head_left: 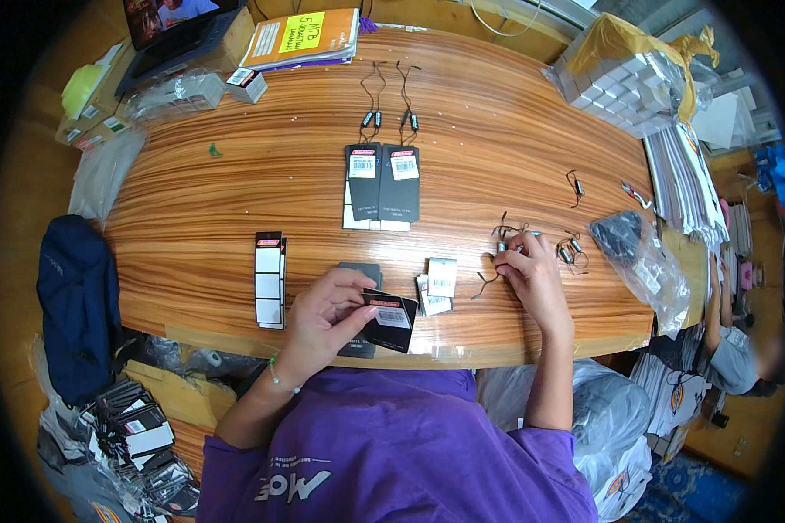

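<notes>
My left hand, with a beaded bracelet at its wrist, holds a black hang tag with a red-and-white label, tilted above the table's near edge. Partly hidden under that hand lies a pile of dark tags. My right hand pinches at a black tag string with its thumb and fingers, next to more loose strings. Small white label cards are stacked between my hands. Farther off, two dark tags with strings attached overlap on white cards. Long white-panelled cards lie to the left.
More strings and small snips lie at the right, by a clear plastic bag. Paper stacks and wrapped white boxes line the right edge. A folder and laptop stand at the back left. Another person is at far right.
</notes>
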Demonstrator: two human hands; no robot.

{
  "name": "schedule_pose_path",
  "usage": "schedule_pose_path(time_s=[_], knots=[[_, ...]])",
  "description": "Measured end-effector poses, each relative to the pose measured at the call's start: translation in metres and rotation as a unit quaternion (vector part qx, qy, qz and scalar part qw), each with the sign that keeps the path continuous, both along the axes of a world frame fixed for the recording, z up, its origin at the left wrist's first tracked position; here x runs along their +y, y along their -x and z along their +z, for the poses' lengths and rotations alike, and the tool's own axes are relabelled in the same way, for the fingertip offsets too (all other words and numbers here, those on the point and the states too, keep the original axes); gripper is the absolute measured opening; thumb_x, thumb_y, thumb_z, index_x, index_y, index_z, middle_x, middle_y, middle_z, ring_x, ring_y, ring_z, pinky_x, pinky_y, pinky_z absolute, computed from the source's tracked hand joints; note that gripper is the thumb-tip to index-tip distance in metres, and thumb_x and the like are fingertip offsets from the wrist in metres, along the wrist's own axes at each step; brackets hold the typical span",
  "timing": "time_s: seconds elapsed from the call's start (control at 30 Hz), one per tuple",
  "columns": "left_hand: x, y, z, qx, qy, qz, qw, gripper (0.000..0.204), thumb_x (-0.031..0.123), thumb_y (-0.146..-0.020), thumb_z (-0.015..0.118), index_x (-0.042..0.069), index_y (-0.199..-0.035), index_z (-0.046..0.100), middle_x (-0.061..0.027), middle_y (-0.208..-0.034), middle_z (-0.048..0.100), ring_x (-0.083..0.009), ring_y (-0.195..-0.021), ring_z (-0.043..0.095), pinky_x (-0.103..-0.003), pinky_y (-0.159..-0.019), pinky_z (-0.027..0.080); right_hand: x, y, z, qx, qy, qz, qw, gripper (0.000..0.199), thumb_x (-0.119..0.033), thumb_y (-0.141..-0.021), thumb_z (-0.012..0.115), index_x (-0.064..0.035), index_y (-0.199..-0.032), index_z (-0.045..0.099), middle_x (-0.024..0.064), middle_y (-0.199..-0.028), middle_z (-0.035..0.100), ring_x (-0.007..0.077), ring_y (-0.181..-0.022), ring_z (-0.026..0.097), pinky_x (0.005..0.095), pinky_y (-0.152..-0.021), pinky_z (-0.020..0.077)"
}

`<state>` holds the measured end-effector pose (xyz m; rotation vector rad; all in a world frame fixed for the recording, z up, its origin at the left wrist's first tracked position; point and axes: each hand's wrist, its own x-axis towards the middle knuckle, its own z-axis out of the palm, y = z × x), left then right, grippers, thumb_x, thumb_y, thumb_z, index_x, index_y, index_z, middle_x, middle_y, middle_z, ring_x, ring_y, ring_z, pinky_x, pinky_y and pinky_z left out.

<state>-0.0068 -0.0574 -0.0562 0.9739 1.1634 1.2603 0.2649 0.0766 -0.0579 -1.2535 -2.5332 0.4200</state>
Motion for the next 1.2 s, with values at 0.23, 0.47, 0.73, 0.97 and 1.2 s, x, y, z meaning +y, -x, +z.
schedule_pose_path(time_s=[0.23,0.47,0.73,0.97,1.2], knots=[[-0.002,0.004,0.001,-0.017,0.002,0.006,1.0,0.029,-0.007,-0.081,0.058,0.001,-0.107,0.05,-0.0028,-0.084,0.06,-0.0051,-0.08,0.057,-0.018,-0.07,0.046,0.008,-0.008,0.004,0.042,0.074,0.011,0.996,0.012,-0.002,-0.072,0.063,-0.0044,-0.084,0.06,0.0081,-0.089,0.051,0.0265,-0.09,0.048,0.0352,-0.077,0.0406],[-0.002,0.005,0.0,0.003,-0.006,0.001,1.0,0.028,-0.007,-0.081,0.058,0.001,-0.107,0.05,-0.004,-0.085,0.062,-0.0052,-0.079,0.057,-0.018,-0.068,0.046,0.014,-0.008,0.007,0.002,0.016,0.014,1.0,0.017,0.001,-0.071,0.063,-0.0059,-0.087,0.061,0.008,-0.09,0.051,0.0272,-0.086,0.047,0.0369,-0.076,0.0409],[-0.001,0.0,0.014,-0.075,0.05,-0.098,0.991,0.017,-0.007,-0.081,0.058,-0.003,-0.098,0.057,-0.0071,-0.09,0.062,-0.0124,-0.088,0.06,-0.024,-0.08,0.049,0.021,-0.013,0.007,0.107,0.06,0.001,0.992,0.014,0.001,-0.075,0.062,-0.0028,-0.083,0.05,0.0069,-0.085,0.052,0.0228,-0.083,0.051,0.0316,-0.076,0.0417],[0.018,-0.02,0.025,-0.102,0.051,-0.198,0.974,0.018,-0.003,-0.082,0.059,-0.003,-0.099,0.058,-0.008,-0.093,0.062,-0.0119,-0.088,0.06,-0.025,-0.082,0.048,0.0,0.002,0.019,0.53,0.265,-0.134,0.794,0.012,-0.001,-0.086,0.052,-0.0016,-0.098,0.051,0.0037,-0.074,0.052,0.0118,-0.07,0.053,0.0242,-0.066,0.0421],[0.039,-0.053,0.021,-0.024,-0.061,-0.237,0.969,0.017,-0.001,-0.083,0.056,-0.003,-0.1,0.056,-0.0084,-0.104,0.06,-0.011,-0.087,0.06,-0.025,-0.076,0.051,-0.028,0.02,0.03,0.616,0.329,-0.069,0.713,0.01,0.001,-0.083,0.055,-0.0026,-0.092,0.052,0.0103,-0.076,0.06,0.0156,-0.072,0.057,0.0255,-0.065,0.0428]])
